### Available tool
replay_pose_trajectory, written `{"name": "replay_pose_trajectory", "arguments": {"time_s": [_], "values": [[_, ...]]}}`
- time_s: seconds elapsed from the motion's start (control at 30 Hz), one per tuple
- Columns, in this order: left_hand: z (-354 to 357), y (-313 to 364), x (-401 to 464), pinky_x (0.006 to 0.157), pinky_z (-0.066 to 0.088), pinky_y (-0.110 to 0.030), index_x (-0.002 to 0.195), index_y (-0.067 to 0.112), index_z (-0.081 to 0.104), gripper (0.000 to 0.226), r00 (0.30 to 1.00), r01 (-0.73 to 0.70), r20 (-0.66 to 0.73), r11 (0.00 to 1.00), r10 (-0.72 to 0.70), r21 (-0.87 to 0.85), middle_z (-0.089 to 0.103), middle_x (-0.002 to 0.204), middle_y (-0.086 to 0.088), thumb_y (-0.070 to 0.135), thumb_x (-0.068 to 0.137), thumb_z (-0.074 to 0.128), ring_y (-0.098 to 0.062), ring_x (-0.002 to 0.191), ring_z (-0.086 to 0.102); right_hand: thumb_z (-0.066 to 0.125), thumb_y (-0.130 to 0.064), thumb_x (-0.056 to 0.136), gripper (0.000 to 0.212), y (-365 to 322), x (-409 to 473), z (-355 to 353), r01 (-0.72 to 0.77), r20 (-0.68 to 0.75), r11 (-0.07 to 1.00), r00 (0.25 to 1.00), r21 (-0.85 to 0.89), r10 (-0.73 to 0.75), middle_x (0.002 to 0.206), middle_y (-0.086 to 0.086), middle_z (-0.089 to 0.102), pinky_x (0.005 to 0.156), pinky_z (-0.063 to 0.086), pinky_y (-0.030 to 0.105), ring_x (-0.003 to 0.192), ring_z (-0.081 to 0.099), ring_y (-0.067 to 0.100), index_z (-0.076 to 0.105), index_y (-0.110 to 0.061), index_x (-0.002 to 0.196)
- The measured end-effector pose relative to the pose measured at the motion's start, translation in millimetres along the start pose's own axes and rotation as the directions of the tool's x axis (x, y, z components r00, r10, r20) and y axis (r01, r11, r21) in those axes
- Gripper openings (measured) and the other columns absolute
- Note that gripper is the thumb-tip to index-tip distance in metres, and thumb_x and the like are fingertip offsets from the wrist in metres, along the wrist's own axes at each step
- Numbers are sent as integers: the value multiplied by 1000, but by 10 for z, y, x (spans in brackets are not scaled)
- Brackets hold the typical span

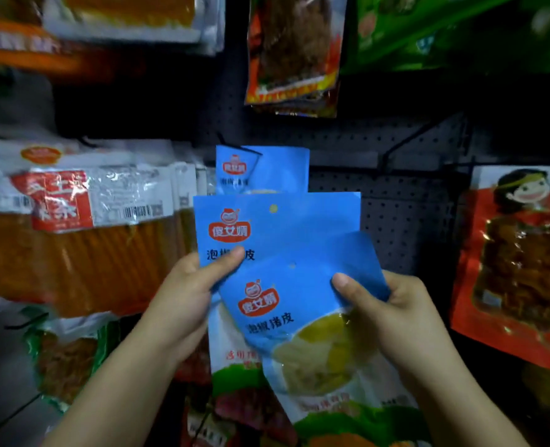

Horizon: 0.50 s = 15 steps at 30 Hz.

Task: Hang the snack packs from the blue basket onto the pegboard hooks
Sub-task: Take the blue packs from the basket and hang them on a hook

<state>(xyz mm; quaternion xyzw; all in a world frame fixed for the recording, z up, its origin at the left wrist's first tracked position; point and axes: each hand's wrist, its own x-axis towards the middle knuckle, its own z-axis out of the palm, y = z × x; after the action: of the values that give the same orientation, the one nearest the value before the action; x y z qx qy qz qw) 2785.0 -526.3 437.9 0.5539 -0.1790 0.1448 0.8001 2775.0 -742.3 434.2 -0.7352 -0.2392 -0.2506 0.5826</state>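
Left hand (183, 298), right hand (393, 311): each grip clamped on blue pack (276, 227); dark pegboard (396, 221) behind.

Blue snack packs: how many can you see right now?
3. One hangs on the pegboard; one upright in the left hand, thumb pinching its edge; one tilted in the right hand, overlapping the second. More may be hidden behind these.

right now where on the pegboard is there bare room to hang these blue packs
Bare pegboard lies between the hanging blue pack and the red pack. Left is crowded with orange strip packs; above hangs a red-brown pack.
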Motion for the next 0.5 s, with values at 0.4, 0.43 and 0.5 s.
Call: {"name": "replay_pose_trajectory", "arguments": {"time_s": [0.4,0.43,0.5], "values": [[-249,854,755,53,53,-25,66,27,70,10,849,-451,-116,822,515,347,70,62,4,32,74,73,-11,57,66,62,-35,85,37,-234,571,578,71,12,997,997,9,-71,43,-12,51,43,32,12,40,44,-1,59,-29,49],[-252,893,789,52,52,-24,65,28,70,12,832,-472,-110,798,544,375,69,60,6,30,77,71,-10,56,65,62,-35,85,36,-263,594,591,71,23,997,997,25,-72,44,-13,54,43,34,12,41,47,-2,61,-31,49],[-234,957,838,51,51,-24,64,28,70,17,814,-493,-102,774,571,397,68,58,7,27,80,71,-9,53,63,63,-39,82,31,-320,632,606,56,30,996,998,69,-58,47,-12,59,44,38,12,43,53,-1,65,-30,53]]}}
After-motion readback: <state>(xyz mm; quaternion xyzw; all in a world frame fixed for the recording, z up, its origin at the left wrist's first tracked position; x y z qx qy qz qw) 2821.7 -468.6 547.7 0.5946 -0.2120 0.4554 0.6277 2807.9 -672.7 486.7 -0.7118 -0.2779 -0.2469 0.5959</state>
